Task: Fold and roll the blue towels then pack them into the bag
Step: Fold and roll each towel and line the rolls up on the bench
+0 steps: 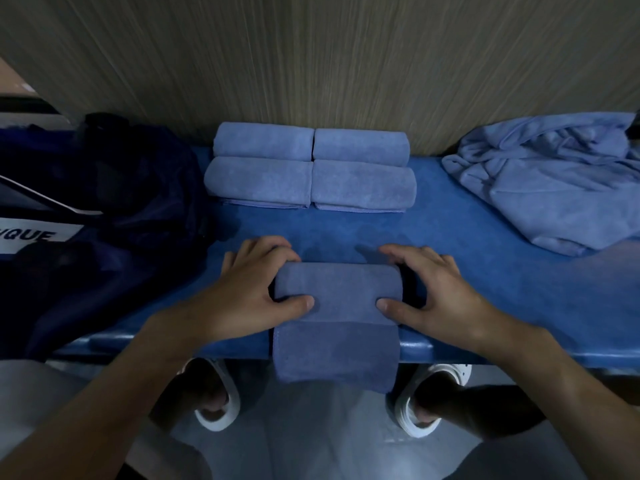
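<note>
mid-roll on one blue towel. the towel roll (337, 292) sits at the near edge of the table (519, 306), w/ its unrolled tail hanging over the edge toward the person's legs, so there's slack left to wind in. left hand (256, 289) and right hand (433, 292) each clamp one end of the roll, thumbs pressed on top, fingers curled over the far side. prob held at both ends so the roll stays tight and the edges stay square. four rolled towels (310, 168) lie in a 2x2 block at the back against the wall (311, 57), touching each other, parked clear of the working spot. loose towels (561, 188) are heaped at the right, not yet folded. the dark bag (104, 188) is at the left end, near the finished rolls, handy for packing; can't tell if it's open. my read: rolling partway through, packing not begun.
</note>
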Demonstrator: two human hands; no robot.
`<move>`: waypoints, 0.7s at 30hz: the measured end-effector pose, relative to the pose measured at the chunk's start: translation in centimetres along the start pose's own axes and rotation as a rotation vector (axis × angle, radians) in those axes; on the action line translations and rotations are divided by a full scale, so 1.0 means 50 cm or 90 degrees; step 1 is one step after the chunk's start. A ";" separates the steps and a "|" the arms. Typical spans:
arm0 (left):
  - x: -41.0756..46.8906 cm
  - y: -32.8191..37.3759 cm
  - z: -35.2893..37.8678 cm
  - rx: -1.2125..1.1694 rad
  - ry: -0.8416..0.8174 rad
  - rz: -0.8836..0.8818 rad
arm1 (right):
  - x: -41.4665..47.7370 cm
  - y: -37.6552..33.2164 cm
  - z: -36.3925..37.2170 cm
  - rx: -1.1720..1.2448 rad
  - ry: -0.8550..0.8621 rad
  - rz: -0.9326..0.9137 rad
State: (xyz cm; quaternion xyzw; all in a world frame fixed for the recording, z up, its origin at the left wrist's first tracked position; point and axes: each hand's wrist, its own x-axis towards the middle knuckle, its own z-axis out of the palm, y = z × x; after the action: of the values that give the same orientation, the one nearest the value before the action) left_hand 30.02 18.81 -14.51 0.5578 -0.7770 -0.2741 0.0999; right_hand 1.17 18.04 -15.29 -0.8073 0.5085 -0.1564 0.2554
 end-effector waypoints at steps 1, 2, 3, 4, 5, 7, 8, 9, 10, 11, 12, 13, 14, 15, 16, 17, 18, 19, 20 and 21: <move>-0.001 0.002 -0.001 -0.017 0.000 0.001 | 0.002 -0.002 0.001 0.024 -0.005 0.015; -0.001 0.006 -0.004 -0.039 0.002 -0.008 | 0.004 -0.003 0.003 0.051 -0.003 0.022; -0.001 0.009 -0.006 -0.064 0.000 -0.027 | 0.006 -0.005 0.004 0.079 0.005 0.021; 0.001 0.009 -0.007 -0.091 -0.002 -0.047 | 0.009 -0.006 0.006 0.107 0.014 0.015; 0.003 0.009 -0.008 -0.113 0.000 -0.060 | 0.012 -0.007 0.006 0.129 0.024 0.009; 0.009 0.008 -0.010 -0.146 0.020 -0.064 | 0.021 -0.010 0.005 0.143 0.050 -0.009; 0.012 0.006 -0.010 -0.168 0.037 -0.063 | 0.025 -0.012 0.005 0.140 0.070 -0.020; 0.014 0.006 -0.010 -0.193 0.057 -0.059 | 0.029 -0.014 0.003 0.139 0.093 -0.032; 0.017 0.005 -0.009 -0.210 0.078 -0.053 | 0.033 -0.016 0.002 0.137 0.117 -0.043; 0.019 0.006 -0.009 -0.221 0.099 -0.043 | 0.036 -0.017 0.001 0.132 0.140 -0.055; 0.022 0.008 -0.009 -0.217 0.120 -0.030 | 0.040 -0.019 0.000 0.120 0.161 -0.064; 0.026 0.011 -0.008 -0.196 0.144 -0.010 | 0.043 -0.020 0.001 0.099 0.178 -0.070; 0.030 0.013 -0.007 -0.164 0.169 0.016 | 0.047 -0.022 0.002 0.073 0.191 -0.074; 0.034 0.016 -0.006 -0.135 0.191 0.044 | 0.051 -0.024 0.003 0.047 0.201 -0.079; 0.037 0.019 -0.006 -0.118 0.205 0.064 | 0.054 -0.026 0.005 0.022 0.209 -0.083; 0.037 0.021 -0.006 -0.109 0.211 0.080 | 0.056 -0.028 0.007 0.002 0.212 -0.084; 0.037 0.021 -0.006 -0.103 0.211 0.092 | 0.056 -0.031 0.008 -0.015 0.210 -0.084; 0.035 0.021 -0.006 -0.095 0.202 0.099 | 0.055 -0.033 0.008 -0.028 0.204 -0.089; 0.032 0.020 -0.005 -0.088 0.182 0.097 | 0.052 -0.033 0.008 -0.038 0.193 -0.098; 0.028 0.018 -0.004 -0.084 0.154 0.092 | 0.049 -0.032 0.008 -0.045 0.176 -0.107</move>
State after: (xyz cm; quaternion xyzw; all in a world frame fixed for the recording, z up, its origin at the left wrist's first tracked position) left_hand 28.87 17.67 -14.06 0.5218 -0.7776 -0.2474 0.2487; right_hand 3.63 16.51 -14.70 -0.8261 0.4748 -0.2690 0.1404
